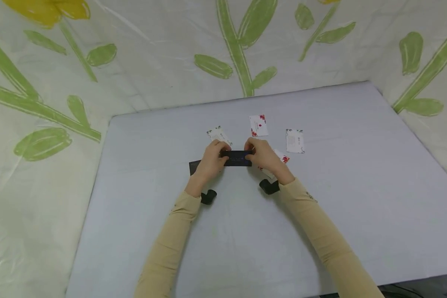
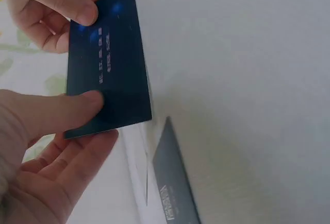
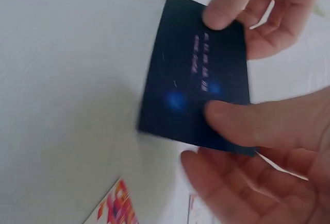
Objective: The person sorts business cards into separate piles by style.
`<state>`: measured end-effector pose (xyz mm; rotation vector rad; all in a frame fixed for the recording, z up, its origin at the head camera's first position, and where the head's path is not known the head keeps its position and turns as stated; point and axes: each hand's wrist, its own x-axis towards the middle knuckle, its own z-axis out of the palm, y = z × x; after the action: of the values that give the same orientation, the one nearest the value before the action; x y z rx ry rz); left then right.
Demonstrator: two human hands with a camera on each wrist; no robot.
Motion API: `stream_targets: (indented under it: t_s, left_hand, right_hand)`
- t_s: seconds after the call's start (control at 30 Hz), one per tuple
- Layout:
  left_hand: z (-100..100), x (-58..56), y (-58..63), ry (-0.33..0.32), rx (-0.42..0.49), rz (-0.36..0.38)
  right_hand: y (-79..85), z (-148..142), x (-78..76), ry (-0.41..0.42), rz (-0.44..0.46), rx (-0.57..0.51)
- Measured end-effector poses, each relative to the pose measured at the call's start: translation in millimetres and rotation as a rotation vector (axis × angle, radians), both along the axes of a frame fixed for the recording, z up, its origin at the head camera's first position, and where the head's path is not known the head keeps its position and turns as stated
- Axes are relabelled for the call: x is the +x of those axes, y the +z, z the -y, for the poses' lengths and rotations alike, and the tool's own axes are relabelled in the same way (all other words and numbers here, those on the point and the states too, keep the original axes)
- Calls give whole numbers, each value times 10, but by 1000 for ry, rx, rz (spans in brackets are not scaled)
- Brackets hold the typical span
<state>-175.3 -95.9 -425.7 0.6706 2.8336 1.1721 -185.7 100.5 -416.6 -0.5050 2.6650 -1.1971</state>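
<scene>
Both hands hold one dark card [image 1: 237, 158] between them, raised over the table. The left hand [image 1: 212, 159] pinches its left end, thumb on the face and fingers underneath. At the other end the right hand [image 1: 263, 156] pinches it in the same way. Pale lettering, too small to read, runs across the card's face [image 2: 116, 54] in the left wrist view. Another dark card [image 2: 175, 183] lies below the left hand, partly hidden by it in the head view. Beneath the right wrist lies a white card with red flowers [image 3: 116, 206], also partly covered.
Beyond the hands on the table [image 1: 141, 231] lie a white card with leafy corners [image 1: 219, 135], a red-flowered card [image 1: 258, 125] and, further right, another leafy-cornered card [image 1: 295, 141]. Black wrist devices [image 1: 269, 186] sit below both wrists. A plastic-covered wall [image 1: 164, 66] stands behind the table.
</scene>
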Motion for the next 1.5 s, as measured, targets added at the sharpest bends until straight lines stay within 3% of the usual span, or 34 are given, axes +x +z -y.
stream_targets:
  t_s: [0.17,0.33,0.6,0.9,1.03,1.27,1.5]
  left_hand:
    - [187,26,72,83,187,-47]
    - [429,91,129,187,237,-50]
    - [682,223,34,314,219,9]
    - [780,287,-43,330,152,64]
    - [797,305,-83,322,140,50]
    - [805,300,-114,303,71,1]
    - [806,276,-127,293,11,-1]
  right_hand:
    - [22,109,-59,-66,-53,-175]
    - [9,337,-113,-112,10,-293]
    - [-76,687,-97,-143,62,-201]
    - [-158,860,-58,-122,53,-141]
    - [-161,920,-48,-97,26,-105]
    - [-172,979,-54,-40,-21,61]
    - [-165,987,-43,-25,-24,124]
